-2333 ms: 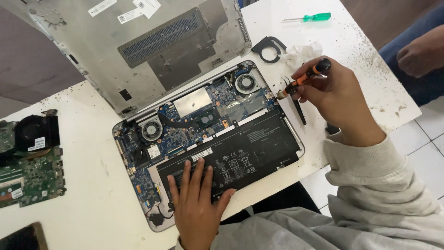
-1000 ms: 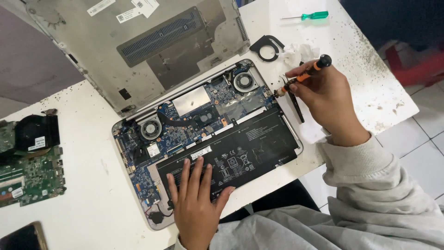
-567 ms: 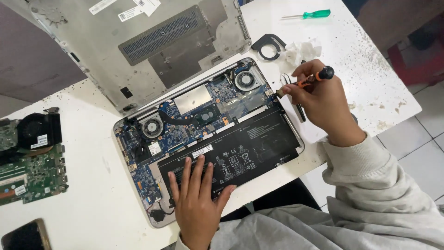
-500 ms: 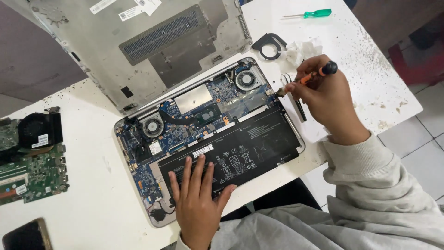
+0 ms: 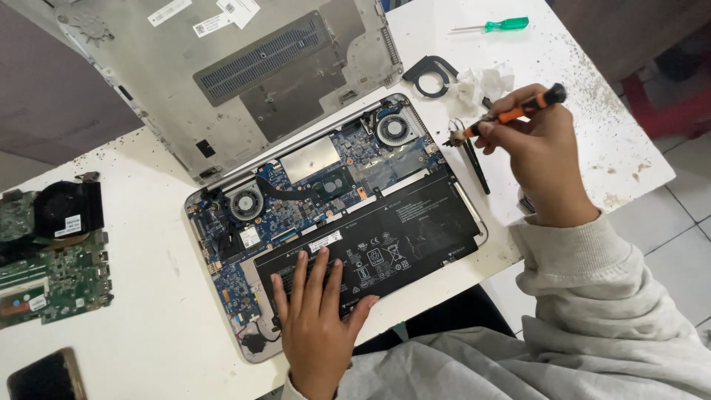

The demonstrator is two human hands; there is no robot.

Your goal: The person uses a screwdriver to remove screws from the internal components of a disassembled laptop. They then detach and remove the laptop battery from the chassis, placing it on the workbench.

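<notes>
Right hand (image 5: pixel 544 159) grips orange-handled screwdriver (image 5: pixel 511 115), tip lifted slightly since a second ago, hovering off right edge of opened laptop (image 5: pixel 333 215). Left hand (image 5: pixel 315 311) unmoved, flat, open on black battery (image 5: pixel 378 248). Green screwdriver (image 5: pixel 492 27) beyond right hand on table (image 5: pixel 148 311).

We count two screwdrivers, one orange (image 5: pixel 518 111) and one green (image 5: pixel 495 26); two fans (image 5: pixel 394 130) inside one opened laptop (image 5: pixel 333 215); one loose circuit board (image 5: pixel 52 278); one phone (image 5: pixel 44 376); one battery (image 5: pixel 400 230).

Green screwdriver (image 5: pixel 492 26) at table's far edge; spare circuit board with fan (image 5: pixel 52 252) left; phone (image 5: pixel 44 376) near corner.
</notes>
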